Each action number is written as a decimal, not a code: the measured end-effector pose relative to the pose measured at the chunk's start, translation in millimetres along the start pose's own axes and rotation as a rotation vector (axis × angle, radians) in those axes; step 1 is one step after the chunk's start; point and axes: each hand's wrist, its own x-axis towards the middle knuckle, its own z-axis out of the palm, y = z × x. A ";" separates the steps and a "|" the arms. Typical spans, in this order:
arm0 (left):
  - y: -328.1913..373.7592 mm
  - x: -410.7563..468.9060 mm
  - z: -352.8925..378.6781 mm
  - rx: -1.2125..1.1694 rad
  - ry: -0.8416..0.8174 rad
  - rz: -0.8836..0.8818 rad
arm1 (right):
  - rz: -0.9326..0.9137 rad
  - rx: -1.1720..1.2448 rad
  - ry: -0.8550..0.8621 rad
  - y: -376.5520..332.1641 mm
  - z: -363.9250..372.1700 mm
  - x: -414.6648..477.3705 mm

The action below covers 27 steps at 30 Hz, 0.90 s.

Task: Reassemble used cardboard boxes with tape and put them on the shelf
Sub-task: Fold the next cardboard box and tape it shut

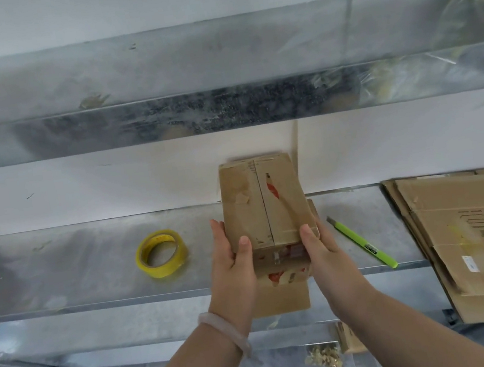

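Broadly, the galvanized metal lower shelf (pixel 89 262) runs beneath and beyond both grips, and a second galvanized metal upper shelf (pixel 154 67) sits above and beyond them. Well to the right of the right grip (pixel 319 244) lies a stack of flattened brown cardboard sheets (pixel 468 237).

The small brown cardboard box (pixel 265 211) is held between the two grips, tilted up and away from the person, over the lower shelf's front edge. The left grip (pixel 233 263) cups the box's left side, thumb curled onto the top face. The right grip mirrors it on the right side, thumb also on top. Both are closed round the box.

The top seam looks closed, but the end nearest the person appears open, with one flap hanging down below the grips. I judge the step in hand to be closing that end.

To do it well, set the box down on the lower shelf first, so one grip is free. Fold the hanging flap flush, and press the thumbs along the seam so the edges meet squarely.

The yellow roll of tape (pixel 161 253) lies near the left grip, to its left. The bright green utility knife (pixel 360 241) lies just right of the right grip, ready for cutting the strip.
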 end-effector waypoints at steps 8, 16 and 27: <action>-12.4 -42.8 -19.4 0.008 -0.113 0.019 | -0.049 -0.077 0.113 -4.0 -12.7 -33.6; 24.6 19.3 -53.7 0.117 0.066 0.074 | -0.033 -0.175 0.049 -32.0 -36.3 -31.9; 16.2 36.1 -66.0 0.186 0.057 -0.036 | -0.025 -0.438 0.235 -52.6 -15.0 27.4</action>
